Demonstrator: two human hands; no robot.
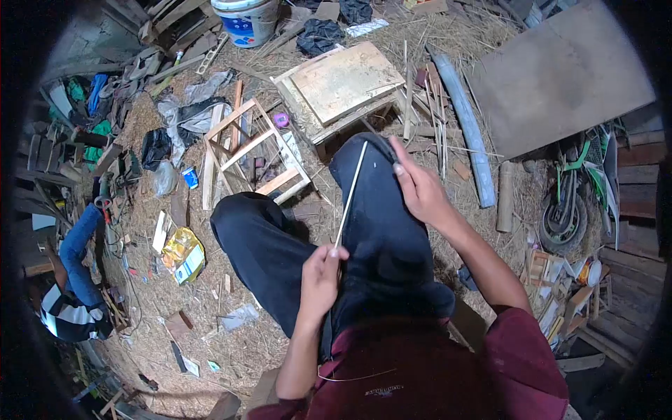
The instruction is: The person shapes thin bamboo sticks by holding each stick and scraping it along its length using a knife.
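My left hand is closed around the lower end of a thin wooden stick, which slants up across my right thigh to the knee. Close to the stick's upper end, my right hand grips a narrow dark tool that looks like a knife; its handle is mostly hidden in my fingers. The tool lies over the knee of my dark trousers. A thin curled strip rests on my maroon shirt.
Ahead stands a low wooden bench, beside a small wooden frame and a pink tape measure. A grey pipe and thin sticks lie right. Another person is far left. A motorbike wheel stands right.
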